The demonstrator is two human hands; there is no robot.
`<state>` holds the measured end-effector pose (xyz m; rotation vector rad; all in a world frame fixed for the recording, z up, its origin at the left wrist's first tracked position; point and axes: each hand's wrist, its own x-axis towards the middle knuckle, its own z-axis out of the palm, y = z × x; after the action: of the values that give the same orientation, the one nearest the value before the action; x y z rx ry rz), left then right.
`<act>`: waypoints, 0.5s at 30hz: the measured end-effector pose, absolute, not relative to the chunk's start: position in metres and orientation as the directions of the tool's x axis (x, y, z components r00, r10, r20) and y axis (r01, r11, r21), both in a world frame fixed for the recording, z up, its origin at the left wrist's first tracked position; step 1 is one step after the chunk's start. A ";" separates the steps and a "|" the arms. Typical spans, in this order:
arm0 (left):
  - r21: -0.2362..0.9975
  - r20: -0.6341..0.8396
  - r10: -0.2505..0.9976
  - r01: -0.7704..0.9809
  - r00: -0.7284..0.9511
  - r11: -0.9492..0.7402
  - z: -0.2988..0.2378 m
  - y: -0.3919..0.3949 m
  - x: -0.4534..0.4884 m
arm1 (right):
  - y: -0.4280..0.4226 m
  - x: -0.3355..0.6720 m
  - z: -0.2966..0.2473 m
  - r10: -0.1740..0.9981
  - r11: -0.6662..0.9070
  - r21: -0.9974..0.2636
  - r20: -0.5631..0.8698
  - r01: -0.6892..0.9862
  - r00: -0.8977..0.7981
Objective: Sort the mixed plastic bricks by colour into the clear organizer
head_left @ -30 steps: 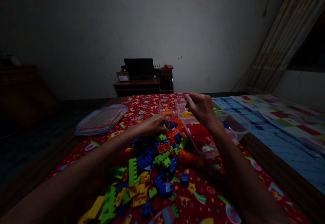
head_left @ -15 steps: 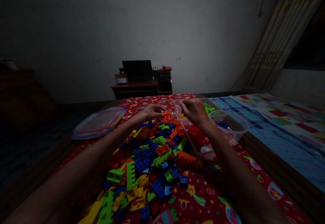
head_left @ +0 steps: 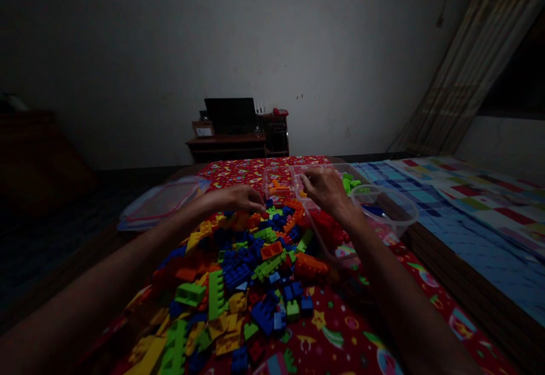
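Note:
My left hand hangs over the far end of a heap of plastic building bricks, fingers pointing down and loosely apart, with nothing visible in them. The heap mixes blue, green, yellow, orange and red bricks. My right hand is curled above a clear divided box, thumb and fingers pinched together; what they hold is hidden. Red bricks lie in the near part of that box, and green bricks farther back. Orange bricks sit in a clear container between and beyond my hands.
A round clear tub with blue bricks stands to the right. Stacked clear lids lie at left. A red patterned cloth covers the table; a bed with blue bedding adjoins it. Beyond is a desk with a monitor.
My left hand has left the orange brick it held, which now appears among the orange bricks in the container, and has come back left and down to the heap. My right hand barely moved.

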<state>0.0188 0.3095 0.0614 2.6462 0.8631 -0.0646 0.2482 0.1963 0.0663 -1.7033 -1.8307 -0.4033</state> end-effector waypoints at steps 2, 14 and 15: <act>0.280 -0.168 0.553 0.577 0.816 -0.767 0.059 0.295 0.013 | 0.196 0.247 0.066 0.802 0.126 -0.173 0.597 0.977 0.002; 0.393 0.285 0.733 0.623 0.617 -0.677 0.079 0.311 0.040 | 0.191 0.245 0.070 0.785 0.132 -0.229 0.618 0.964 0.039; 0.396 0.335 0.745 0.631 0.577 -0.667 0.081 0.317 0.047 | 0.191 0.245 0.071 0.785 0.135 -0.229 0.618 0.964 0.037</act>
<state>0.0467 0.3167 0.0807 2.5762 1.1440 0.7100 0.2453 0.1910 0.0705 -1.6867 -1.7839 -0.3622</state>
